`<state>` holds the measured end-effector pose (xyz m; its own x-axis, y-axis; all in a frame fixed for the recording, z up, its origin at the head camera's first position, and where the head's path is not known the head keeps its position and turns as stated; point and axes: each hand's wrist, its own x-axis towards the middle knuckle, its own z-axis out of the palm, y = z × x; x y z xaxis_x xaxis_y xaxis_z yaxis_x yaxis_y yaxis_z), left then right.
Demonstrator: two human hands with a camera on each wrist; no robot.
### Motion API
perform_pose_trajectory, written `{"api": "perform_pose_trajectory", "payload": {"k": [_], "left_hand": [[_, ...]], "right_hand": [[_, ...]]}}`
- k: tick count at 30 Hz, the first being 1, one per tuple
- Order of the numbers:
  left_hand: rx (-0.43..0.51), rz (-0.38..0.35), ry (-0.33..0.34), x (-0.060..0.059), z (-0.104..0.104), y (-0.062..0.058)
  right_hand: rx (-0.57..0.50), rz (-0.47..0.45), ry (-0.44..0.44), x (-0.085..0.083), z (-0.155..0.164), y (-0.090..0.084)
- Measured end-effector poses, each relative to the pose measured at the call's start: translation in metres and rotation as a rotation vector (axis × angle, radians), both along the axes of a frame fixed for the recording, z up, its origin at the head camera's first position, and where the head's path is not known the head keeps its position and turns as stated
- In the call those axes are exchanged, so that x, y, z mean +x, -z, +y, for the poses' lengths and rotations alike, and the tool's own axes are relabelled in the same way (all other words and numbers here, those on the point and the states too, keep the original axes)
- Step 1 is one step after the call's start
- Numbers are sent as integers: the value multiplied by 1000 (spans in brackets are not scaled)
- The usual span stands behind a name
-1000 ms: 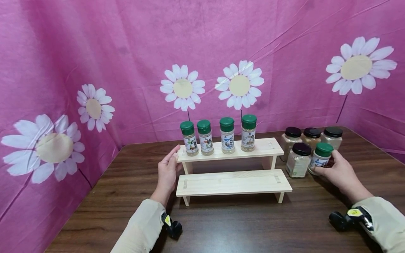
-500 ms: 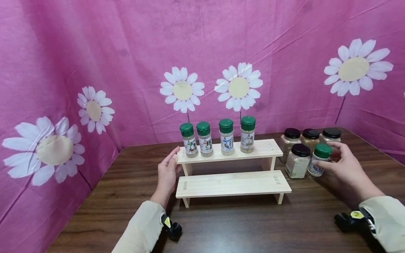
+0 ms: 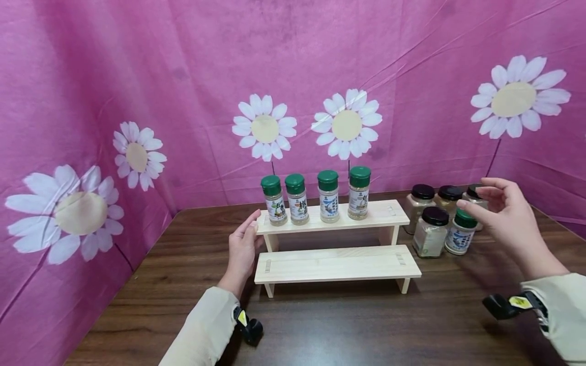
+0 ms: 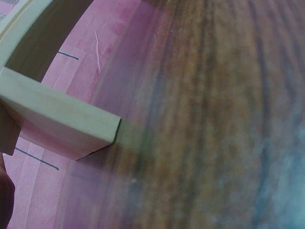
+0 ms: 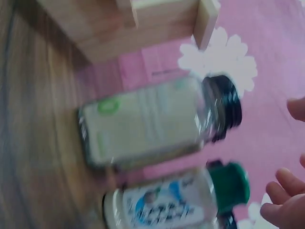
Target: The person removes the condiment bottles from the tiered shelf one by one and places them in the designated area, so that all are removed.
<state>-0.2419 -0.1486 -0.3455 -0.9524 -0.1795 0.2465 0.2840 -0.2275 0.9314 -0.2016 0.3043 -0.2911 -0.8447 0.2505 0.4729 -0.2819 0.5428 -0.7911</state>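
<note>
Head view: my right hand hovers above the green-capped bottle, its fingers loosely spread and gripping nothing; the hand covers part of the bottle's cap and most of the rearmost black-lidded jar. The bottle stands on the dark wood-grain table, just beside a square black-lidded jar and to the right of the pale two-step wooden rack. My left hand rests with straight fingers against the left end of the rack's upper step; whether the thumb hooks behind the board I cannot tell. Four green-capped bottles stand upright in a row on that upper step.

Right wrist view: blurred, and turned so that the bottle and the neighbouring jar appear lying sideways. It shows what the head view does not: the bottle's blue-and-white label, the jar's clear walls filled with pale powder, and the gap between my fingertips and the green cap. Only fingertips enter the picture at the right edge.

Left wrist view: mostly smeared table grain; a squared, unpainted end of the rack is sharp enough to read. My left hand is cut off at the lower left corner, a dark sliver only.

The pink cloth backdrop is creased and printed with white daisies.
</note>
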Motion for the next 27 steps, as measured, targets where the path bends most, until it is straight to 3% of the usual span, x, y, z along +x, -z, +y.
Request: {"api": "perform_pose_trajectory", "payload": {"k": [6,10,18,27], "left_hand": [[3,-8,-5,-1,0,2],[11,-3,-9,-2,0,2],[3,-5,-17,-2,0,2],[10,-6,-6,-1,1,1]], "right_hand": [[-224,166,-83,-3,-25,-11],[-306,216,-164,-5,-43,-17],[-93,149,-198,-11,-79,-24],[-7,69,-294,-12,-117,-23]]}}
